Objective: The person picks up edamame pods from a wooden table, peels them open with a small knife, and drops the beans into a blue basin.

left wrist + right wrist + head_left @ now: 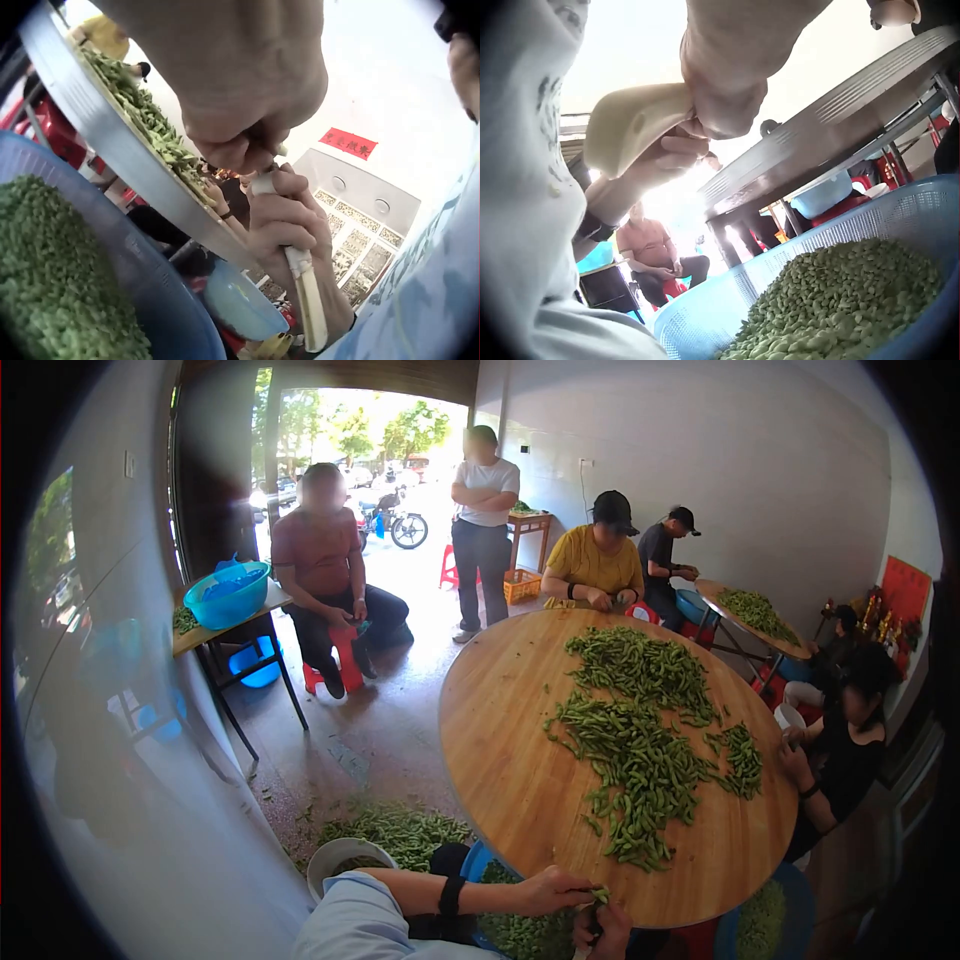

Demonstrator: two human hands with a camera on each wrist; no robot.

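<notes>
My left hand (548, 890), with a black band at its wrist, pinches a green bean pod (600, 895) near the round table's front edge. Close against it, my right hand (607, 930) grips a tool by its cream-coloured handle (306, 300); the working end is hidden between the hands. White tape (264, 184) wraps one right finger. Under the hands stands a blue basket (694, 330) heaped with shelled green beans (840, 300). A large pile of pods (640, 760) lies on the wooden table (500, 710).
A whitish bucket (318, 868) and loose pods (400, 835) are on the floor at my left. Across the table sits a person in yellow (595, 565); another in black (850, 760) sits at the right. A side table (205, 638) bears a blue basin (230, 600).
</notes>
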